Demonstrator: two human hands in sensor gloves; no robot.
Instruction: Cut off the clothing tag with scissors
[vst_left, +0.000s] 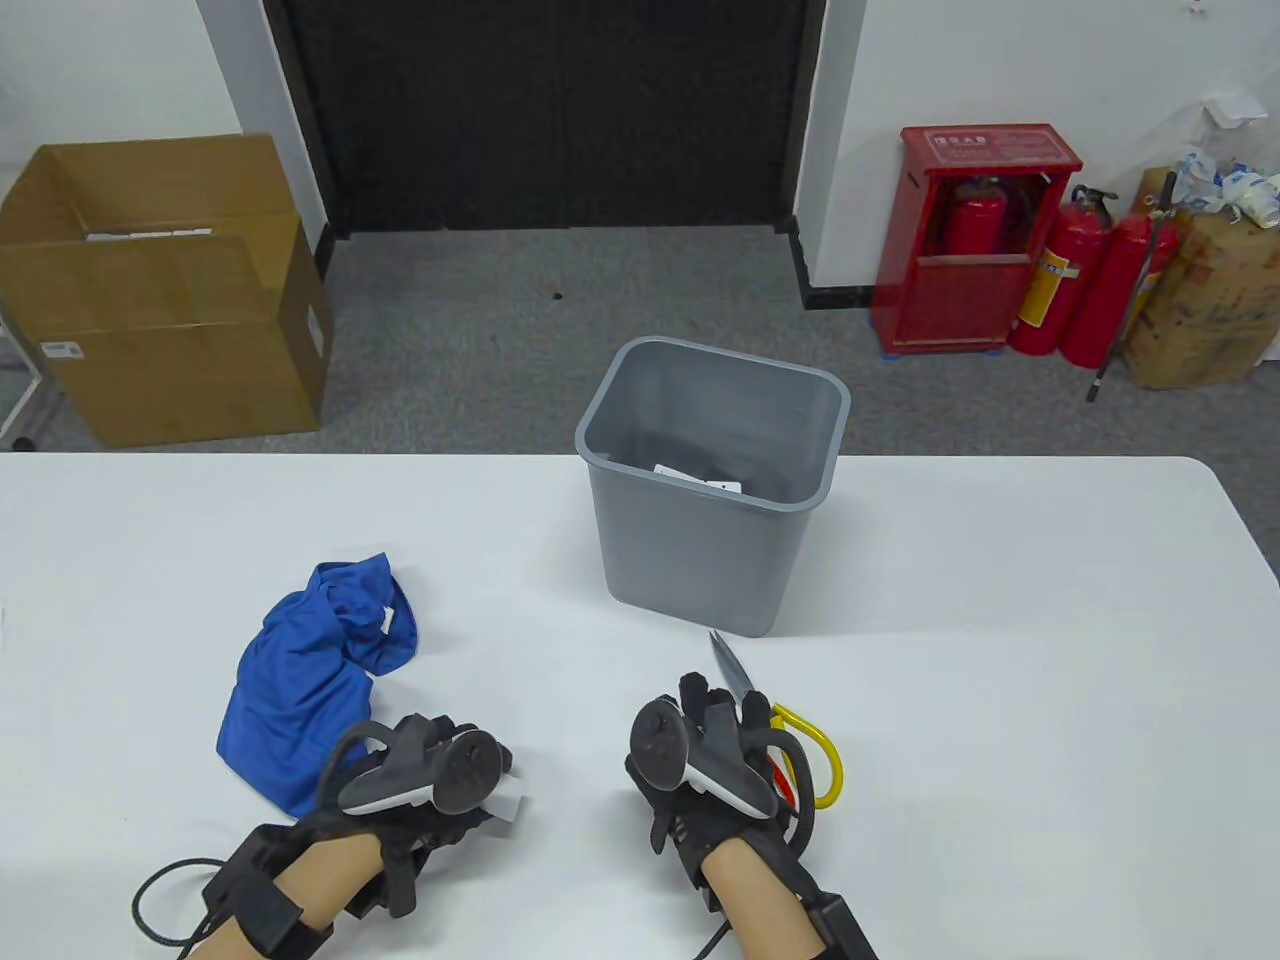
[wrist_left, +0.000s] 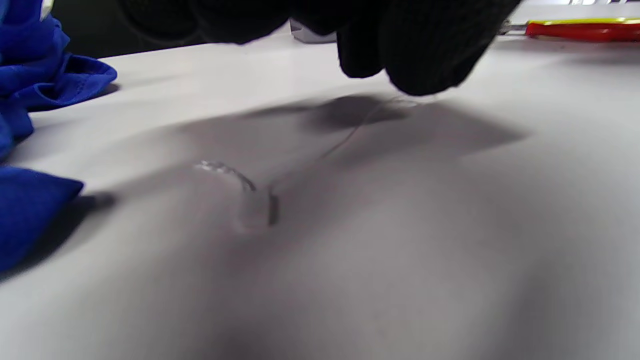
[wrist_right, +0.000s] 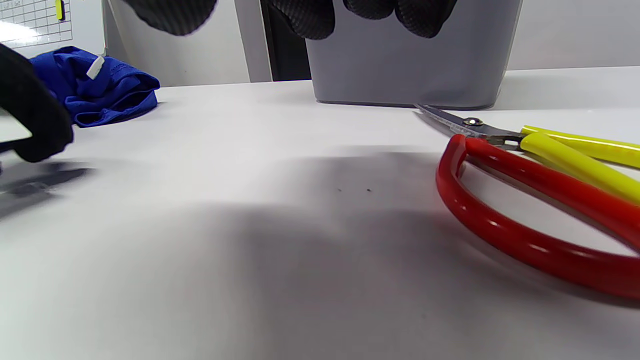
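A crumpled blue garment (vst_left: 300, 690) lies on the white table at the left, with a small white label (wrist_right: 95, 67) on it. My left hand (vst_left: 485, 790) is just right of it and pinches a white clothing tag (vst_left: 512, 800). In the left wrist view a thin clear thread (wrist_left: 240, 182) hangs from the fingertips (wrist_left: 425, 60) onto the table. Scissors (vst_left: 790, 745) with red and yellow handles lie flat on the table, blade toward the bin. My right hand (vst_left: 712, 710) hovers just left of them, fingers (wrist_right: 305, 17) spread and off the handles (wrist_right: 525, 200).
A grey bin (vst_left: 712, 500) stands on the table behind the scissors, with white tags inside. The table's far edge runs behind the bin. On the floor beyond are a cardboard box (vst_left: 160, 300) and red fire extinguishers (vst_left: 1080, 280).
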